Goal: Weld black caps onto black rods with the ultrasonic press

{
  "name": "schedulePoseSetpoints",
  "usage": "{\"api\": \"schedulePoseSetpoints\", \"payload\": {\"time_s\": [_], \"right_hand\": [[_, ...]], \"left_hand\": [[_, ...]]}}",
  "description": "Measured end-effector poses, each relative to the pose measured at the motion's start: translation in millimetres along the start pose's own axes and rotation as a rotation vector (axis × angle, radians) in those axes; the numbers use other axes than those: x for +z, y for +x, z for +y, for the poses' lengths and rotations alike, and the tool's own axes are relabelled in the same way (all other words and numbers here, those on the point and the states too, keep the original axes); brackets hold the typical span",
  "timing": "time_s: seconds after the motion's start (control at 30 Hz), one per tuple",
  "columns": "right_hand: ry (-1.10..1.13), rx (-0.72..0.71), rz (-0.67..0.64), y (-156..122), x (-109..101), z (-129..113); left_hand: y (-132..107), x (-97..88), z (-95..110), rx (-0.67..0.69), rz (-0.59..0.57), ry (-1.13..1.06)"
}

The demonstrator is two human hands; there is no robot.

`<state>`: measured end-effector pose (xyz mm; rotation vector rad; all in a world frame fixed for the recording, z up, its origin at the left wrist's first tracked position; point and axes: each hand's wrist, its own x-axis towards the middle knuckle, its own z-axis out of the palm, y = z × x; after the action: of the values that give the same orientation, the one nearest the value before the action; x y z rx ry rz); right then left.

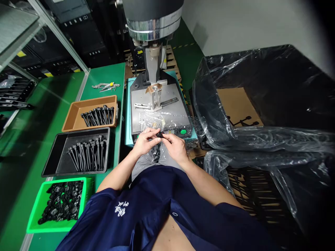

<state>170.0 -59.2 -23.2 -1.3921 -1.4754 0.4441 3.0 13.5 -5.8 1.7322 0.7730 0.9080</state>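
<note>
Both hands meet in front of the press, just off the near edge of its metal base plate (141,122). My left hand (144,141) pinches a small black part (159,134) between thumb and fingers. From the other side, my right hand (176,148) is closed on the same part; my fingers hide most of its shape. Beyond them, a metal fixture (156,97) stands upright on the plate, beneath the press head (154,28). Clear plastic film (170,120) lies over the front of the plate, close to my fingers.
Along the left bench are a brown tray (73,115) and a black tray (59,153) of black bolts, a green bin (35,216) of small black parts, and pliers (106,85). Plastic-lined boxes (211,139) with long black pieces stand right. A green button (183,132) faces me.
</note>
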Motion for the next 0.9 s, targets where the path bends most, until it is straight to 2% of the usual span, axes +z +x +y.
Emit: {"api": "schedulePoseSetpoints", "payload": {"time_s": [0.1, 0.2, 0.33, 0.53, 0.63, 0.77, 0.9], "right_hand": [[-0.063, -0.049, 0.102, 11.9, 2.1, 2.2], [-0.111, -0.098, 0.197, 25.4, 3.8, 2.6], [-0.164, -0.149, 0.237, 42.8, 4.3, 7.5], [-0.242, -0.183, 0.198, 75.4, 1.5, 16.0], [-0.279, -0.177, 0.205, 86.0, -6.4, 23.2], [-0.263, -0.112, 0.205, 78.4, -18.8, 47.0], [-0.192, -0.026, 0.107, 53.9, -22.3, 73.8]], "left_hand": [[7.9, 16.0, 3.6, 0.028, 0.098, 0.074], [16.5, 31.4, 8.3, -0.012, 0.233, 0.055], [35.8, 36.5, 10.5, -0.03, 0.297, 0.007], [92.7, 21.0, 5.1, -0.091, 0.338, -0.142], [123.9, 8.3, 3.2, -0.043, 0.431, -0.19], [159.2, -14.7, 2.1, 0.0, 0.538, -0.047], [183.3, -28.5, -1.5, -0.006, 0.5, 0.148]]}}
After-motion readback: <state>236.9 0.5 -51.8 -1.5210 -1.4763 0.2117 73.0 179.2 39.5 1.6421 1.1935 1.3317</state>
